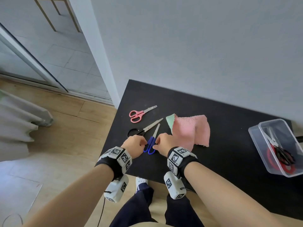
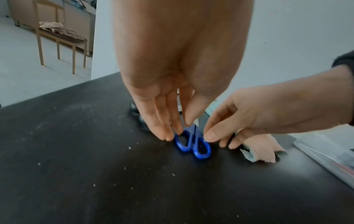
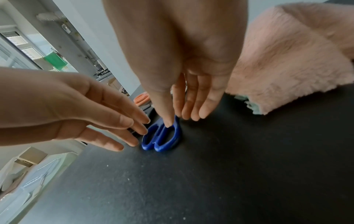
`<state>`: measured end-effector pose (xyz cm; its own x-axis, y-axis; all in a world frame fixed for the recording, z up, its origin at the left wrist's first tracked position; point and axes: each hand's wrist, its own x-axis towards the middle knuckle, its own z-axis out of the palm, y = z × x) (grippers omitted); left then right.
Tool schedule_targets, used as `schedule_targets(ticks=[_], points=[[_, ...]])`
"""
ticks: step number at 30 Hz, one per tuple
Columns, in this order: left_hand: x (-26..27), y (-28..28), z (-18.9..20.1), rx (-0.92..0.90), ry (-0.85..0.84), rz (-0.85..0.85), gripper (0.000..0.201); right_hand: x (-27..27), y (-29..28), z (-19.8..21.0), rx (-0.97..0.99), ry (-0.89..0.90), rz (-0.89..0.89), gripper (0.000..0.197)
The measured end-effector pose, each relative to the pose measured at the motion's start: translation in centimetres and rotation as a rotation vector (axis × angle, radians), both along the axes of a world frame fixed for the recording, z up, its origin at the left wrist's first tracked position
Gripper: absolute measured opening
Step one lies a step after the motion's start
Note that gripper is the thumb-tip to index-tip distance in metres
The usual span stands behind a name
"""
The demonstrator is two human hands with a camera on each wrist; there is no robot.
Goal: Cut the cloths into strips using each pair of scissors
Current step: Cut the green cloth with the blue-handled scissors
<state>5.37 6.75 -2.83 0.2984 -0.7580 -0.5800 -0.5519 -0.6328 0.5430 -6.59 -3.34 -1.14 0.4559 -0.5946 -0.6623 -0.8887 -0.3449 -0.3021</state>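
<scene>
The head camera looked steeply down on the black bench [image 1: 221,161] from above its 6 o'clock edge, with the wall at 12 o'clock and both forearms reaching in from 6 o'clock. The left wrist camera sat low and very close behind the left grip [image 2: 178,68], facing along its fingers. The right wrist camera did likewise behind the right grip [image 3: 178,60]. All three shared the blue scissors [image 1: 151,142] and pink cloth [image 1: 190,130], and each wrist view caught the opposite grip.

wall [image 1: 196,46] grey-white | floor [image 1: 65,115] light wood — tiles [image 1: 68,59] beyond sliding door [image 1: 34,60] | table [image 1: 229,145] black
</scene>
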Motion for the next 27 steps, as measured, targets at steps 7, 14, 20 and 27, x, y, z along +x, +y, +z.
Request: schedule_targets(ticks=[7,14,20,27], points=[[-0.9,0.0,-0.9,-0.024,0.011,0.042,0.031,1.0,0.7,-1.5,-0.042,0.047,-0.062,0.021],[-0.9,-0.6,-0.4,0.015,0.043,0.098,0.02,0.8,0.6,-0.6,-0.013,0.013,-0.161,0.024],[-1.7,-1.3,0.2,0.059,0.277,0.328,0.021,-0.9,0.2,-0.2,0.087,-0.056,-0.192,0.023],[-1.5,-2.3,2.6,0.018,0.505,0.423,0.012,-3.3,-1.3,2.1,0.245,-0.333,-0.322,0.014]])
